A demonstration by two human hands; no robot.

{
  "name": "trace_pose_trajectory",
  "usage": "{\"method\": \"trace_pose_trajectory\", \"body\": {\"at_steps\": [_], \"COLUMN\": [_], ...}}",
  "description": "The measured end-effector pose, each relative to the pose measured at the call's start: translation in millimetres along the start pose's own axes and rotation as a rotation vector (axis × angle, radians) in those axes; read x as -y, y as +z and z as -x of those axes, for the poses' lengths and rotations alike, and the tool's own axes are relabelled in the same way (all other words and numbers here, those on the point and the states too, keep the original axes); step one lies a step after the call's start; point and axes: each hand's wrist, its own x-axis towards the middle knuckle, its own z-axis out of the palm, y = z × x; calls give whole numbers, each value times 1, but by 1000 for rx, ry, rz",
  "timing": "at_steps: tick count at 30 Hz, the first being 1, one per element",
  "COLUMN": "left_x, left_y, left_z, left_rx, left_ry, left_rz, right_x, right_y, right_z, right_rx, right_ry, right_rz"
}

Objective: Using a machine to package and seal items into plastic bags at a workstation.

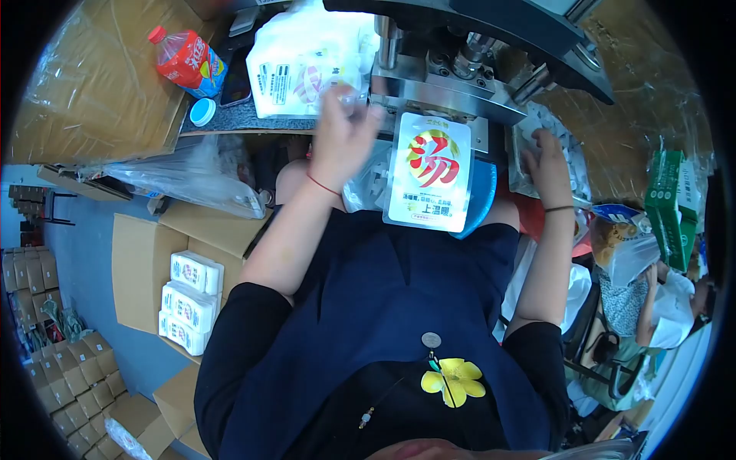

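Observation:
My left hand (345, 134) is over the near right edge of a pile of flat white printed pouches (295, 73). Its fingers are blurred but apart, with nothing visible in them. One white pouch with large red lettering and a gold ring (429, 172) stands at the front of a metal press (452, 96), its upper end close to the metal bar. To the right, my right hand (550, 169) reaches over a clear-plastic-lined tray of small whitish packets (571, 149). Its fingers are slightly bent and spread, and no item shows between them.
A red-capped drink bottle (190, 61), a white round lid (202, 112) and a dark phone (236, 77) lie left of the pile. An open carton (138, 268) holds stacked white packs. A blue bowl-like container (481, 199) sits behind the pouch. Another person (667, 307) sits at right.

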Motion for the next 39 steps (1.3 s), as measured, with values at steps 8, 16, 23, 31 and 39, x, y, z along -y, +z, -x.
{"method": "trace_pose_trajectory", "body": {"at_steps": [8, 16, 23, 31, 39], "left_x": [30, -10, -40, -39, -33], "left_y": [-66, -33, 13, 40, 43], "left_z": [10, 42, 65, 93, 93], "left_rx": [195, 382, 640, 922, 850], "left_ry": [409, -151, -222, -617, -463], "left_rz": [-879, 123, 371, 801, 613], "right_x": [8, 90, 144, 115, 126], "right_y": [-32, -37, -46, -69, -59], "right_z": [1, 4, -20, -4, 0], "right_rx": [296, 123, 144, 360, 212], "right_ry": [126, 172, -13, 10, 216], "right_rz": [157, -823, -819, -716, -779]}}
